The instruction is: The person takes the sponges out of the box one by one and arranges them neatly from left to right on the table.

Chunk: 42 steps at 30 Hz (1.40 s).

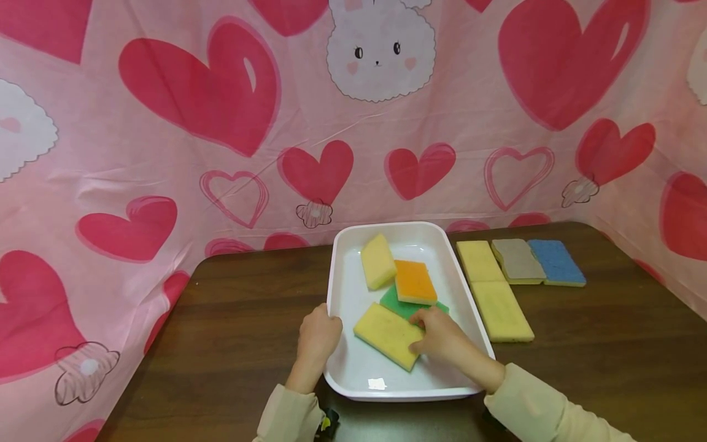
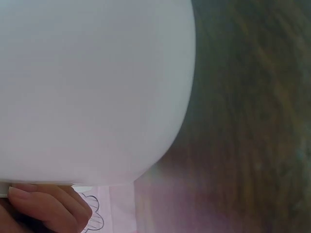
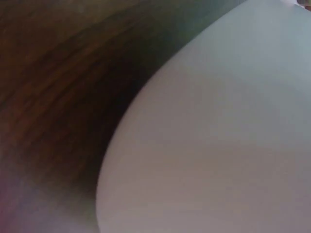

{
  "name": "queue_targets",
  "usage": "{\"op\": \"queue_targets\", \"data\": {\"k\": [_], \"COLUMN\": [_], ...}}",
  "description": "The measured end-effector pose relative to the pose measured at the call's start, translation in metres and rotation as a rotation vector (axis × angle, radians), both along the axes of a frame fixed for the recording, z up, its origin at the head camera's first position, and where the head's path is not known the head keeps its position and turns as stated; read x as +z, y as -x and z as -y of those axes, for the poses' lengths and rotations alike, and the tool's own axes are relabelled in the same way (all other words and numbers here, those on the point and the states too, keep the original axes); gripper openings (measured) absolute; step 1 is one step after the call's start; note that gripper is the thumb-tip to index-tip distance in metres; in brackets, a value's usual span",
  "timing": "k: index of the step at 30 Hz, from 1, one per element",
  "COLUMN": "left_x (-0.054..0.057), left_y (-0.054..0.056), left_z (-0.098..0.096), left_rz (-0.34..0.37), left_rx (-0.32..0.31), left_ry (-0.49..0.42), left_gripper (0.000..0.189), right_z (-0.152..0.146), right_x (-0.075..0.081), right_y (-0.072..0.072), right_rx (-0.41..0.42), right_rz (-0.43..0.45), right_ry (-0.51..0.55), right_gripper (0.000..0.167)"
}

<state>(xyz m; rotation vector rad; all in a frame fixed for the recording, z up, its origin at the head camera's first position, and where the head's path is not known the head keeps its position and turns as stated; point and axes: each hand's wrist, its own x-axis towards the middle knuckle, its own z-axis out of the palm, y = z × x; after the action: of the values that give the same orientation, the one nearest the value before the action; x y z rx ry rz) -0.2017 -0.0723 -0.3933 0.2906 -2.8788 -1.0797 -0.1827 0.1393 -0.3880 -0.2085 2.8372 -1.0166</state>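
Note:
A white plastic tray [image 1: 342, 374] stands on the table with several sponges in it. At its left rim my left hand [image 1: 320, 334] grips the edge; in the left wrist view, curled fingers [image 2: 53, 208] show at the rim. My right hand [image 1: 442, 334] reaches over the tray's right side and pinches the right end of a yellow sponge [image 1: 386, 331] between thumb and fingers. Just behind lies a green sponge [image 1: 393, 301], partly covered by an orange-topped sponge [image 1: 415, 281]. Another yellow sponge [image 1: 377, 261] leans farther back. The right wrist view shows mostly the tray's outer wall [image 3: 209, 136].
On the dark wooden table [image 1: 248, 307], right of the tray, two yellow sponges [image 1: 501, 310] lie end to end. Beside them are a grey sponge [image 1: 518, 261] and a blue sponge [image 1: 556, 261]. A pink heart-print cloth [image 1: 309, 123] hangs behind the table.

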Motion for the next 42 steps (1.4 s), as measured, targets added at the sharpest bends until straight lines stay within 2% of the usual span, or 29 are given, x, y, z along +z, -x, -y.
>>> {"op": "queue_targets", "data": {"k": [13, 19, 42], "left_x": [-0.0015, -0.0011, -0.0007], "left_y": [0.0007, 0.0004, 0.0003], "left_z": [0.0002, 0.0001, 0.0007], "left_rz": [-0.022, -0.02, -0.005], "left_rx": [-0.009, -0.012, -0.006], "left_ry": [0.015, 0.009, 0.0], "left_gripper": [0.028, 0.027, 0.028], "right_z": [0.0025, 0.0034, 0.005], "right_x": [-0.0016, -0.0012, 0.0008], "right_y": [-0.0008, -0.0018, -0.0053], "right_rx": [0.036, 0.046, 0.071], "right_rz": [-0.016, -0.016, 0.007], "right_ry": [-0.049, -0.063, -0.02], "right_gripper": [0.055, 0.053, 0.056]}}
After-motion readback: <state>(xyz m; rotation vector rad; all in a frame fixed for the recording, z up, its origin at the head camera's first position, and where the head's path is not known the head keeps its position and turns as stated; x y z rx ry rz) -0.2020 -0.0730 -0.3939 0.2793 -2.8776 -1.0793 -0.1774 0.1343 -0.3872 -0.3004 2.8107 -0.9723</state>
